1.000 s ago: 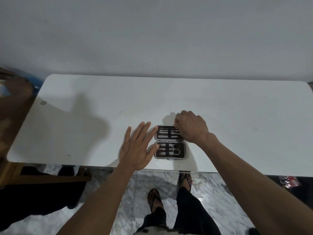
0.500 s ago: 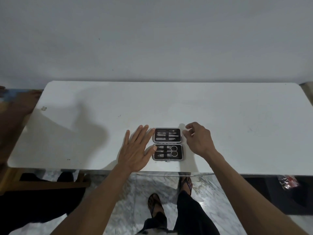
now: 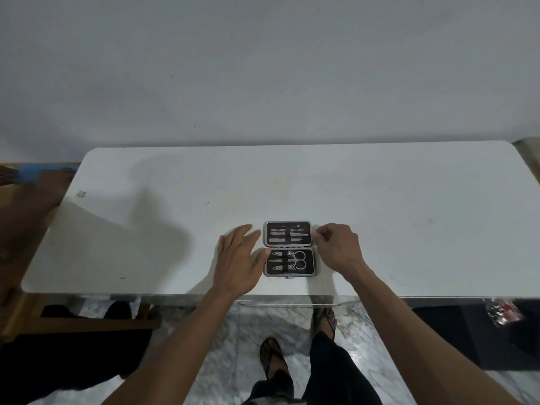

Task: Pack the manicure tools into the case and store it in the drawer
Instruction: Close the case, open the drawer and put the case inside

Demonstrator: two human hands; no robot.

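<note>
tools sit strapped in the open case [image 3: 289, 248], left hand [image 3: 238, 263] flat at its 9 o'clock, right hand [image 3: 339, 248] loosely curled, empty, at 3 o'clock; closing and drawer storage remain.

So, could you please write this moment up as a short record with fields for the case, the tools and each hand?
case: manicure case lies open flat on the white table, near its front edge
tools: all strapped in both halves; scissors in the near half
left hand: left hand flat beside the case, thumb at its edge
right hand: right hand fingers curled at the far half's right edge, grip unclear
</note>
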